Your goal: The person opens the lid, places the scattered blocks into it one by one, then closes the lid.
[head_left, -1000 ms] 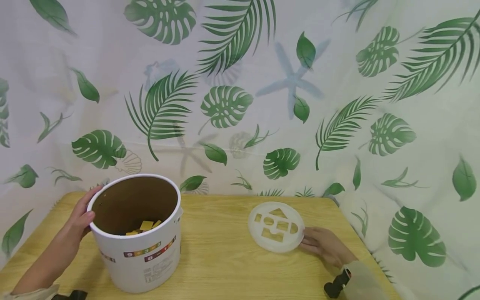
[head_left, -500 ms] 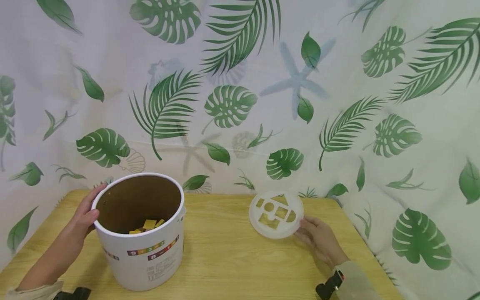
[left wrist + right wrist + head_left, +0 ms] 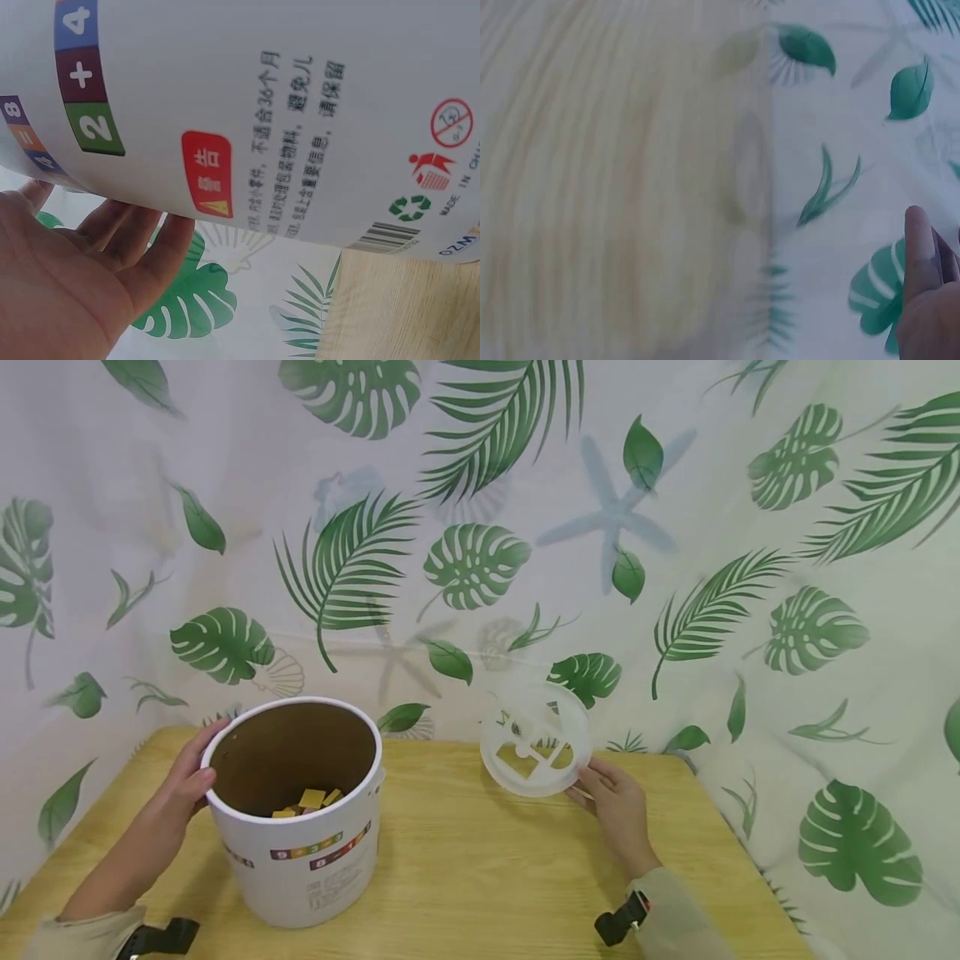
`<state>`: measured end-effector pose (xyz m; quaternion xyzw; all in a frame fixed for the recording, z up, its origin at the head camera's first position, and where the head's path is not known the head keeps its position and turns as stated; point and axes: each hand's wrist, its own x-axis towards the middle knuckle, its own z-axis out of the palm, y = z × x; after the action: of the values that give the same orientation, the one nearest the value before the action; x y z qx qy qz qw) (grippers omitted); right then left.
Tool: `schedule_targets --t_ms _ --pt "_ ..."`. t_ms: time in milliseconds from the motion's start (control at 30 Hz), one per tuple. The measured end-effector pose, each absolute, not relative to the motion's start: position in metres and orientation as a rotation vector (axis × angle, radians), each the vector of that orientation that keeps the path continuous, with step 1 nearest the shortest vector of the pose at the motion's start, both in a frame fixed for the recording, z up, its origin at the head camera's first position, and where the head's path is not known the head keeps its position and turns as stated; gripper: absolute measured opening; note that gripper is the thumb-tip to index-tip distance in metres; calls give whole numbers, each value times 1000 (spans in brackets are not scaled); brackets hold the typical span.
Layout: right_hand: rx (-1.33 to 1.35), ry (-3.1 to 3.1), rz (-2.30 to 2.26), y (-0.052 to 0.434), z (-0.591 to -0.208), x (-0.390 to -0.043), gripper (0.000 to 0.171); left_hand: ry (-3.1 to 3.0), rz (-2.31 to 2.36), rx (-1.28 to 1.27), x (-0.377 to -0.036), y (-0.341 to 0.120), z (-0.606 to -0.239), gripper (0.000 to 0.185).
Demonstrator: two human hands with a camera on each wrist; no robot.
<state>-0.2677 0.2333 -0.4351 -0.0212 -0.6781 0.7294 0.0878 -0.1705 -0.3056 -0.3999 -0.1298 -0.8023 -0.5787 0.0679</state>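
Observation:
A white bucket (image 3: 300, 868) with printed number strips stands on the left of the table, its top uncovered. Yellow blocks (image 3: 312, 798) lie inside at its bottom. My left hand (image 3: 180, 781) holds the bucket's left side by the rim, thumb toward me. In the left wrist view, bent fingers (image 3: 176, 244) lie against its printed wall. To the right, my right hand (image 3: 613, 802) pinches the lower right edge of a round translucent lid (image 3: 567, 706) with shaped cut-outs. The lid is tilted up above the table. In the right wrist view only a few fingers (image 3: 919, 251) show.
The wooden table (image 3: 465, 852) reaches back to a white cloth (image 3: 465, 668) printed with green leaves. The cloth hangs behind it and on the right side. Black straps (image 3: 624, 917) sit on both wrists.
My right hand has raised the lid and moved it back and slightly left, tilting it more upright. My left hand stays on the bucket. The head view has shifted a little.

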Motion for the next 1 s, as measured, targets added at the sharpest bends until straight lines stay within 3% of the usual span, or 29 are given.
schedule_targets --t_ms 733,1000 --pt "521 -1782 2213 103 -387 -264 29 -2476 -1713 -367 -170 -314 -402 56" --pt "738 -1690 2007 75 -363 -247 27 -2417 -1765 -413 -173 -308 -404 56"
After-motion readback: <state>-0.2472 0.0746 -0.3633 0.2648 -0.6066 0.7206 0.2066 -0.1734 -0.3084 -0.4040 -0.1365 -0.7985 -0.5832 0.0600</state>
